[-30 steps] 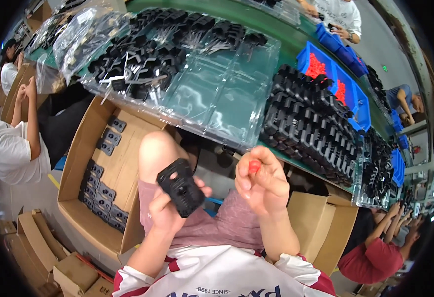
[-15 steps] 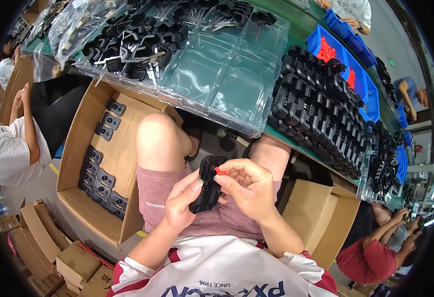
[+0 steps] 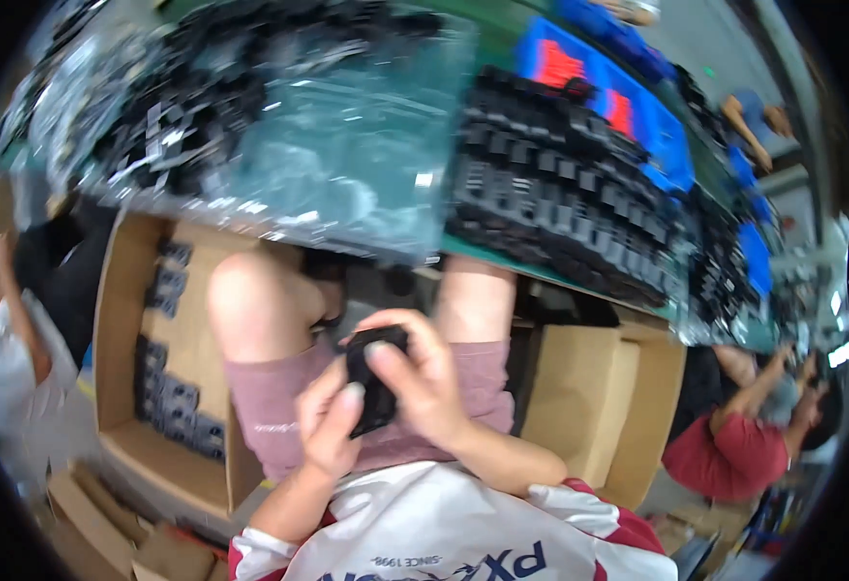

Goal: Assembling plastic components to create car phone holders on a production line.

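An oblong black plastic part (image 3: 374, 392) is held above my lap between both hands. My left hand (image 3: 326, 418) grips its left and lower side, the thumb lying along the edge. Curled over the upper end and right side, my right hand (image 3: 423, 382) presses its thumb against the face of the part. Motion blurs the picture, so the part's details are lost. No red shows on the part; my fingers cover some of it.
At left stands an open carton (image 3: 241, 474) with several black parts inside; another carton (image 3: 575, 397) stands at right. The bench carries a clear plastic tray (image 3: 347, 184), rows of black parts (image 3: 560, 184) and blue bins (image 3: 671, 145) with red pieces. Other people sit at both sides.
The small red piece in my right fingertips is no longer visible. My right hand has moved from a pinch at the part's face to a grip round it. The whole view has shifted.
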Action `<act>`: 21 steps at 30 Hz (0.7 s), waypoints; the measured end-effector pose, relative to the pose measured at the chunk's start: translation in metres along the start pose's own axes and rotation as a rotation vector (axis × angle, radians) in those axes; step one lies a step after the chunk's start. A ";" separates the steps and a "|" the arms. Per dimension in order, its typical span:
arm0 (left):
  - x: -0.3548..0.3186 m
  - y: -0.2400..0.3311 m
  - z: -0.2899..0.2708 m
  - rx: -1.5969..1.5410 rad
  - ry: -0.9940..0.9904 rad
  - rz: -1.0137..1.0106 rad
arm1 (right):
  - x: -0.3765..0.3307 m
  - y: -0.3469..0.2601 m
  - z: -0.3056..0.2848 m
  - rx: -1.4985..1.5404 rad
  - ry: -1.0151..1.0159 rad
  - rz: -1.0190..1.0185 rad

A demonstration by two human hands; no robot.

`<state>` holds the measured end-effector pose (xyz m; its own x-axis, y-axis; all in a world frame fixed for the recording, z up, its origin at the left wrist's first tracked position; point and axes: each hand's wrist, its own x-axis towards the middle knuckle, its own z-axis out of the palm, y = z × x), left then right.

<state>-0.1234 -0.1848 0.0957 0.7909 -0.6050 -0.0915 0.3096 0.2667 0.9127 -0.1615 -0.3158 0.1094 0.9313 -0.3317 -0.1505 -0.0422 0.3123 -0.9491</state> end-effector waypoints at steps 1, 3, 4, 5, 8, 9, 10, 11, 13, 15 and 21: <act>0.000 0.005 0.003 -0.060 0.035 -0.008 | -0.003 -0.008 -0.008 -0.029 0.055 -0.019; 0.004 0.014 0.009 -0.144 0.002 -0.033 | -0.007 -0.029 -0.022 -0.392 0.011 -0.166; 0.007 0.015 0.010 -0.257 -0.044 -0.077 | -0.009 -0.040 -0.029 -0.576 -0.014 -0.222; 0.010 0.014 0.013 -0.361 -0.081 -0.121 | -0.010 -0.049 -0.037 -0.756 -0.049 -0.270; 0.017 0.004 0.017 -0.342 -0.110 -0.128 | -0.029 -0.106 -0.109 -0.892 -0.300 -0.445; 0.020 0.002 0.017 -0.325 -0.103 -0.127 | -0.038 -0.123 -0.123 -0.867 -0.129 -0.525; 0.023 0.000 0.019 -0.312 -0.098 -0.127 | -0.049 -0.140 -0.136 -0.840 0.045 -0.602; 0.023 -0.001 0.020 -0.314 -0.109 -0.127 | -0.058 -0.149 -0.153 -1.047 0.221 -0.641; 0.026 -0.005 0.021 -0.315 -0.114 -0.152 | -0.070 -0.153 -0.198 -1.344 0.477 -0.612; 0.030 -0.007 0.023 -0.318 -0.123 -0.178 | -0.071 -0.155 -0.237 -1.488 0.650 -0.475; 0.029 -0.008 0.026 -0.362 -0.031 -0.200 | -0.100 -0.171 -0.385 -1.540 1.003 -0.365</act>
<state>-0.1170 -0.2238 0.0964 0.6815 -0.6929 -0.2355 0.6257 0.3847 0.6786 -0.3862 -0.6785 0.1800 0.4615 -0.6980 0.5475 -0.6946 -0.6682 -0.2665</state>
